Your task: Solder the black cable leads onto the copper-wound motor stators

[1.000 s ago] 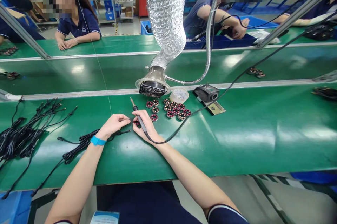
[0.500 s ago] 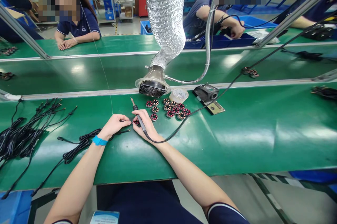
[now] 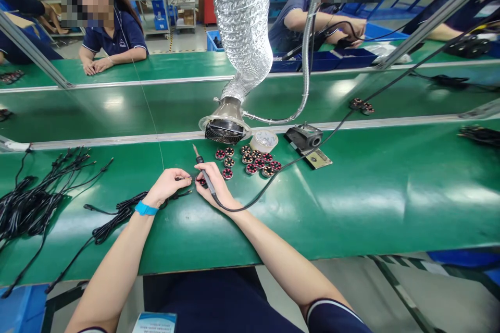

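Observation:
My left hand (image 3: 169,184), with a blue wristband, pinches the end of a thin black cable (image 3: 117,216) that trails left over the green bench (image 3: 351,202). My right hand (image 3: 213,183) is closed on a soldering iron (image 3: 203,166) whose tip points up and away. Under its fingers sits a small round motor stator (image 3: 201,182), mostly hidden. The two hands almost touch at the stator.
Several round stators (image 3: 253,161) lie just beyond my hands, beside a tape roll (image 3: 264,140) and the iron's stand (image 3: 307,140). A fume-extraction duct (image 3: 228,127) hangs over them. Black cable bundles (image 3: 27,202) lie at the left. Other people work across the conveyor (image 3: 117,109).
Both hands stay at the stator with only slight shifts. Parts on the far conveyor have drifted left, and the person at the back right has moved an arm.

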`<act>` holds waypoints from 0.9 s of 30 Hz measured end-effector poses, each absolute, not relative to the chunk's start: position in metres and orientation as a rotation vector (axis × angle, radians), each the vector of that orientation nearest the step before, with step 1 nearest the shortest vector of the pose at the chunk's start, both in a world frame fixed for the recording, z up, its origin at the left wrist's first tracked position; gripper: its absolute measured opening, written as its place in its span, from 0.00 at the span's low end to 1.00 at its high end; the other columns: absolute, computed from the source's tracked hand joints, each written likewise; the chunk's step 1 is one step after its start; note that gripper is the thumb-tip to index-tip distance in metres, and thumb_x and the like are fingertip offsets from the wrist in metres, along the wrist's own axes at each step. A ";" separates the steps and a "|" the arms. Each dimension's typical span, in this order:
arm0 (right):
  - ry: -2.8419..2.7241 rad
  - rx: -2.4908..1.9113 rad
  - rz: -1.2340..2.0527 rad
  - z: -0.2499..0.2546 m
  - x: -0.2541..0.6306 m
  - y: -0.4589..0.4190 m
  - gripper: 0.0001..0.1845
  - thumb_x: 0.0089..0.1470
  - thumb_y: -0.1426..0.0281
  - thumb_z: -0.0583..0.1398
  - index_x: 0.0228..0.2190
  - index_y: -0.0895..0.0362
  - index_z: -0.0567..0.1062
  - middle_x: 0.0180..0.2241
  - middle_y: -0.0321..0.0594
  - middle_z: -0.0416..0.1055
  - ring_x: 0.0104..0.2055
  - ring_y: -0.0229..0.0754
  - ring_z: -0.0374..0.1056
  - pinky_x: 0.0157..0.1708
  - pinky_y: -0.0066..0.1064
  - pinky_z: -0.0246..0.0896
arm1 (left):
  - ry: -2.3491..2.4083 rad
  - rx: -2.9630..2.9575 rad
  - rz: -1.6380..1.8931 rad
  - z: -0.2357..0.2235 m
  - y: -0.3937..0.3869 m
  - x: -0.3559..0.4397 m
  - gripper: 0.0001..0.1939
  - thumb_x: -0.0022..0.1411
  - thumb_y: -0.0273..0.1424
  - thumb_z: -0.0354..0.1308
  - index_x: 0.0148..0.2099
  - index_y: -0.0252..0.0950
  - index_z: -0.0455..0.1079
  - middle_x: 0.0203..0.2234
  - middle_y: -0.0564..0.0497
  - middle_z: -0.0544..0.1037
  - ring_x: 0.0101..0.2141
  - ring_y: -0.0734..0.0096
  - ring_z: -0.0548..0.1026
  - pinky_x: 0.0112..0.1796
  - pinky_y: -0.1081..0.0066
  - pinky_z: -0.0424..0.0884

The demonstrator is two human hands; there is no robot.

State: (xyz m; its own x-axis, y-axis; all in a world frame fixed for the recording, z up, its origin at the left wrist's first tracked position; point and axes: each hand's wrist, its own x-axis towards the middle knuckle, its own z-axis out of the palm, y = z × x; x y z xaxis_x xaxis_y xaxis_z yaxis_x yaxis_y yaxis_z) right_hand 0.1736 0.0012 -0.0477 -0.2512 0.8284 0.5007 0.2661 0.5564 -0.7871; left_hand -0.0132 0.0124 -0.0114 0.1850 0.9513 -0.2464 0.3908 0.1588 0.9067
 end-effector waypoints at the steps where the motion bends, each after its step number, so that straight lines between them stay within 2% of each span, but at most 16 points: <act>1: -1.796 -0.910 0.700 -0.048 0.174 0.001 0.28 0.50 0.81 0.57 0.52 0.51 0.66 0.40 0.38 0.63 0.39 0.38 0.70 0.45 0.34 0.70 | 1.394 1.414 0.676 -0.012 0.012 -0.013 0.15 0.47 0.40 0.68 0.33 0.33 0.78 0.29 0.47 0.81 0.31 0.65 0.75 0.36 0.68 0.67; 14: -1.782 -0.904 0.717 -0.049 0.173 0.002 0.27 0.51 0.81 0.58 0.52 0.51 0.66 0.41 0.38 0.62 0.37 0.37 0.69 0.44 0.34 0.71 | 1.452 1.490 0.623 -0.005 0.009 -0.005 0.17 0.52 0.43 0.64 0.32 0.33 0.81 0.27 0.49 0.82 0.30 0.64 0.74 0.34 0.69 0.65; 20: -1.772 -0.898 0.699 -0.048 0.173 0.002 0.27 0.51 0.81 0.58 0.52 0.51 0.66 0.40 0.38 0.62 0.38 0.38 0.69 0.45 0.34 0.70 | 1.378 1.505 0.598 -0.004 0.010 -0.009 0.17 0.53 0.43 0.63 0.33 0.34 0.81 0.31 0.47 0.83 0.32 0.64 0.75 0.36 0.69 0.66; 23: -1.767 -0.898 0.693 -0.047 0.174 0.003 0.27 0.51 0.82 0.57 0.52 0.51 0.66 0.40 0.38 0.62 0.38 0.37 0.69 0.45 0.33 0.70 | 1.389 1.454 0.619 -0.003 0.010 -0.009 0.17 0.53 0.43 0.62 0.32 0.34 0.79 0.24 0.49 0.79 0.26 0.68 0.71 0.30 0.71 0.64; 27: -1.766 -0.902 0.691 -0.046 0.174 0.003 0.28 0.50 0.82 0.57 0.52 0.51 0.66 0.41 0.38 0.62 0.38 0.37 0.69 0.45 0.33 0.70 | 1.406 1.397 0.620 0.000 0.008 -0.006 0.17 0.54 0.44 0.60 0.31 0.33 0.77 0.15 0.55 0.68 0.18 0.76 0.60 0.22 0.74 0.54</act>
State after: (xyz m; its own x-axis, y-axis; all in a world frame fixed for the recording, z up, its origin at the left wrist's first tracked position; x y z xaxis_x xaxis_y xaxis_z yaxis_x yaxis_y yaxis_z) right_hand 0.1740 0.0031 -0.0464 -0.2272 0.8277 0.5132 0.2592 0.5593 -0.7874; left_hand -0.0065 0.0082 0.0003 0.1873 0.9372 -0.2942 0.4148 0.1960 0.8885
